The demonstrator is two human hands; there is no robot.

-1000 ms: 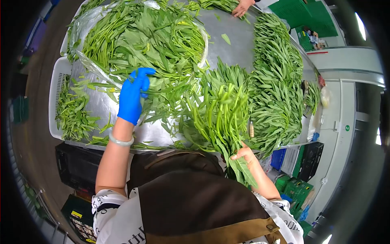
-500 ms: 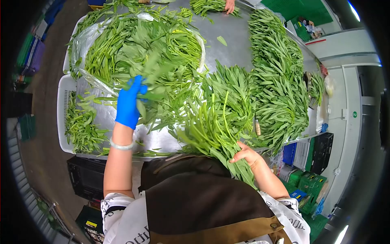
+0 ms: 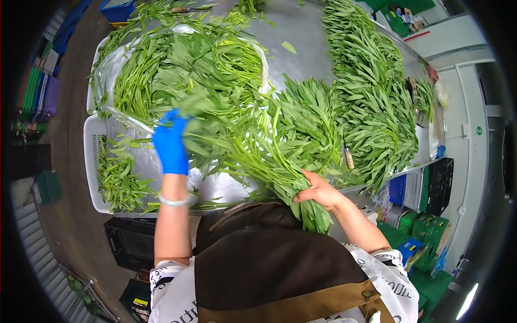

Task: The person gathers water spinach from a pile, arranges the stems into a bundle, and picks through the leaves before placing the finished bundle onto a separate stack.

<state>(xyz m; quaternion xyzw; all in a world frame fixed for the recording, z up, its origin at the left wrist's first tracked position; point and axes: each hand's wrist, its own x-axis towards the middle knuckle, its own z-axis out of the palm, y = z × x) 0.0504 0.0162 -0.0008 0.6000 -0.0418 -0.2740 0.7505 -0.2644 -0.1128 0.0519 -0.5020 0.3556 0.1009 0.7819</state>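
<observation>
My right hand [image 3: 319, 192] is bare and closed round a bunch of water spinach [image 3: 269, 169], its stems and leaves pointing up and left over the table's near edge. My left hand [image 3: 171, 142] wears a blue glove and is slightly blurred. Its fingers are curled at some leafy water spinach stalks beside the large heap [image 3: 188, 70], which lies in a clear plastic bag [image 3: 123, 62]. A loose bundle of water spinach [image 3: 309, 118] rests just beyond my right hand. To its right, a knife's wooden handle [image 3: 349, 159] shows.
Bunched greens [image 3: 371, 91] line the right side of the metal table [image 3: 299, 32]. At left, a white basket [image 3: 92, 156] holds trimmings. Another knife [image 3: 180, 9] lies at the far edge. A black crate [image 3: 126, 245] and green crates [image 3: 428, 231] stand below the table.
The bunch in my right hand has tipped lower and to the left. My left hand has shifted slightly. Another person's hand at the far edge has gone out of view.
</observation>
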